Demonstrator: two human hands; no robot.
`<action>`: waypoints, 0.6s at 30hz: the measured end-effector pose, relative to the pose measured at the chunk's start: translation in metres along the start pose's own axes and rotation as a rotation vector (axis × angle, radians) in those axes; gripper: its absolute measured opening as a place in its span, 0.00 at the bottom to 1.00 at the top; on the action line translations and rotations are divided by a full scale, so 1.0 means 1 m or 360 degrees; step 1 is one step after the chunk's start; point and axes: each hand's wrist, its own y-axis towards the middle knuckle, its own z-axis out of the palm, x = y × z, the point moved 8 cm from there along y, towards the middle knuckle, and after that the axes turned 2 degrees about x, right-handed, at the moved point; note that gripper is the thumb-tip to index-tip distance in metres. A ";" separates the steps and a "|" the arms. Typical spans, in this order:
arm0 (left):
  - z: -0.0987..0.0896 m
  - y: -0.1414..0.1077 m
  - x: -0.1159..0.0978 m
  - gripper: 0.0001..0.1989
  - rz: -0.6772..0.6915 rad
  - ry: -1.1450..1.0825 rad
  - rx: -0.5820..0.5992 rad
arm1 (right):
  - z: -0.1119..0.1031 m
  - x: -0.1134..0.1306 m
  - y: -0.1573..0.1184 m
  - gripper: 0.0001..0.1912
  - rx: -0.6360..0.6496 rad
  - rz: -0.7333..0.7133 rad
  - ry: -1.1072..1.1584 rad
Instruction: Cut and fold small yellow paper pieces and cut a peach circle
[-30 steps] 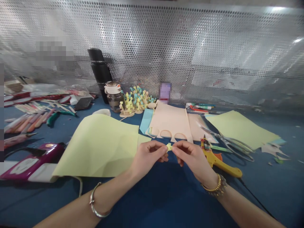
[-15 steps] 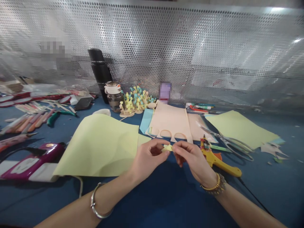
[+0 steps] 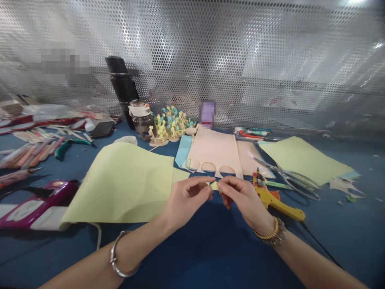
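We wear jewellery on both wrists
Our left hand (image 3: pixel 186 202) wears a smooth silver bangle (image 3: pixel 118 257) at the wrist; our right hand (image 3: pixel 245 200) has a thin gold bangle (image 3: pixel 266 235) beside a chunkier dark beaded bracelet (image 3: pixel 280 233).

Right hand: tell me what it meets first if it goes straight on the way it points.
The small pale green paper piece at the right hand's fingertips comes first. The left hand lies just beyond it, though depth is hard to judge from this view.
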 end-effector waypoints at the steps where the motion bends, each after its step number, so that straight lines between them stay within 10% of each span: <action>1: 0.001 0.001 0.002 0.11 -0.0037 -0.0040 0.0020 | 0.000 0.002 0.000 0.13 0.0001 -0.0011 -0.0020; 18: 0.003 0.002 0.006 0.11 -0.0104 -0.0226 0.0095 | 0.005 0.026 -0.003 0.09 0.0019 -0.0265 -0.0548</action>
